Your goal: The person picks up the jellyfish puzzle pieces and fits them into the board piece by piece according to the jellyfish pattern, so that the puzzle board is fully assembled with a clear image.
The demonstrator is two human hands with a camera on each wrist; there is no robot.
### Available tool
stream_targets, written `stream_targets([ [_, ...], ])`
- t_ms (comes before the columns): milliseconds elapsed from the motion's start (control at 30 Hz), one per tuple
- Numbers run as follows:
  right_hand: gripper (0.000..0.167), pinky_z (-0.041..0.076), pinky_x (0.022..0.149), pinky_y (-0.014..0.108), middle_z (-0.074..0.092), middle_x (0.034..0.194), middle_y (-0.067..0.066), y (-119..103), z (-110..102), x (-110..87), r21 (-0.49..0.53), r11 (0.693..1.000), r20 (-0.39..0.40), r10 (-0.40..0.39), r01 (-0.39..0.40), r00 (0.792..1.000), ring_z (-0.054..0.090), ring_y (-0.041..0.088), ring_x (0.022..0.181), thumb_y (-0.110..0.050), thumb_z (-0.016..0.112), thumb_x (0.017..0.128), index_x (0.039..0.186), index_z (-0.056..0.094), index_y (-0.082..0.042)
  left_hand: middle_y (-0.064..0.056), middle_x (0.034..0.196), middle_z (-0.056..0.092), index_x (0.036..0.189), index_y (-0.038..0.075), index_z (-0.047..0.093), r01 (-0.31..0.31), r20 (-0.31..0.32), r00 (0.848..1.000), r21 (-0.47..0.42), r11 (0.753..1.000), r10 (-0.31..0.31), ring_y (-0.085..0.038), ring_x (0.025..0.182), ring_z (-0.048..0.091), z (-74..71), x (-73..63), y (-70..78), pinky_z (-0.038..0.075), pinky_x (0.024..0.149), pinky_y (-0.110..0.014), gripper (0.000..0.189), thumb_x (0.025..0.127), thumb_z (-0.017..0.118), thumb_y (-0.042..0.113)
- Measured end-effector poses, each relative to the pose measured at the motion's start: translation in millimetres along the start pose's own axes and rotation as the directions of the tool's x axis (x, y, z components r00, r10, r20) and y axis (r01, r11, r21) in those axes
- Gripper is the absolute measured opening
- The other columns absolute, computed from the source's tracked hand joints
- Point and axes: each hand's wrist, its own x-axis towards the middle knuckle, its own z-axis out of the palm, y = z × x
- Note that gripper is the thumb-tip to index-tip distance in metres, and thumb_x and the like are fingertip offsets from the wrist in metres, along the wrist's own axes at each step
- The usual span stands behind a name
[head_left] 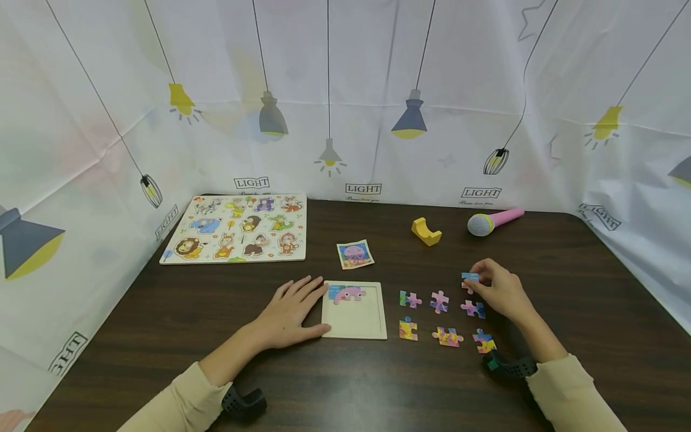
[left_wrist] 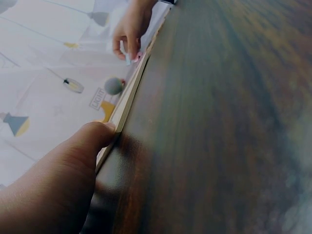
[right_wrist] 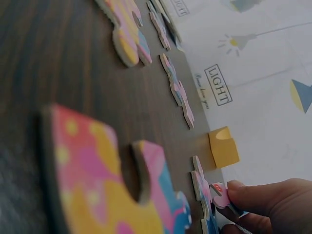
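A pale square puzzle tray (head_left: 353, 324) lies on the table with a joined pink-and-blue strip of puzzle (head_left: 348, 294) in its upper left. My left hand (head_left: 291, 313) rests spread at the tray's left side; in the left wrist view its thumb (left_wrist: 92, 136) touches the tray's edge. At the right, my right hand (head_left: 499, 289) pinches a puzzle piece (head_left: 469, 277) with blue and pink on it, between thumb and fingers. Below and left of that hand lie several loose pieces in two rows, among them a pink-and-blue piece (head_left: 472, 309) and a yellow one (head_left: 408, 329).
Behind the tray lies a small picture card (head_left: 355, 254) of a pink octopus. An animal puzzle board (head_left: 237, 229) sits at the back left. A yellow curved block (head_left: 426, 231) and a pink toy microphone (head_left: 493, 222) are at the back right, near the printed curtain (head_left: 367, 162).
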Motion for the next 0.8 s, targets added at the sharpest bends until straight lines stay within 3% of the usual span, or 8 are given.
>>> stream_targets([
  [267, 0.028, 0.043, 0.061, 0.035, 0.065, 0.093, 0.02, -7.8, -7.3, -0.4, 0.029, 1.0, 0.022, 0.011, -0.011, 1.0, 0.057, 0.025, 0.075, -0.02, 0.061, 0.089, 0.108, 0.051, -0.002, -0.003, 0.152, 0.017, 0.147, 0.017, 0.024, -0.004, -0.001, 1.0, -0.005, 1.0, 0.004, -0.023, 0.138, 0.012, 0.5, 0.4, -0.6, 0.01, 0.106, -0.05, 0.079, 0.086, 0.039, 0.065],
  [500, 0.031, 0.045, 0.061, 0.036, 0.065, 0.095, 0.02, -19.7, -13.1, -0.4, 0.051, 0.998, 0.006, -0.041, 0.041, 0.999, 0.059, 0.026, 0.076, -0.021, 0.061, 0.089, 0.114, 0.056, -0.003, -0.003, 0.152, 0.018, 0.147, 0.017, 0.024, 0.002, 0.001, 1.0, 0.007, 1.0, -0.002, -0.022, 0.138, 0.012, -0.8, 0.2, -0.8, 0.01, 0.106, -0.05, 0.08, 0.085, 0.039, 0.066],
  [800, 0.016, 0.043, 0.052, 0.027, 0.064, 0.075, 0.0, -41.5, -9.8, -3.4, 0.065, 0.99, -0.001, -0.125, 0.125, 0.992, 0.053, 0.015, 0.064, -0.02, 0.065, 0.087, 0.097, 0.066, -0.008, -0.004, 0.151, 0.019, 0.146, 0.015, 0.026, -0.019, -0.015, 1.0, 0.008, 1.0, 0.019, -0.025, 0.137, 0.014, -0.5, 0.0, -0.9, 0.012, 0.105, -0.051, 0.079, 0.086, 0.04, 0.064],
])
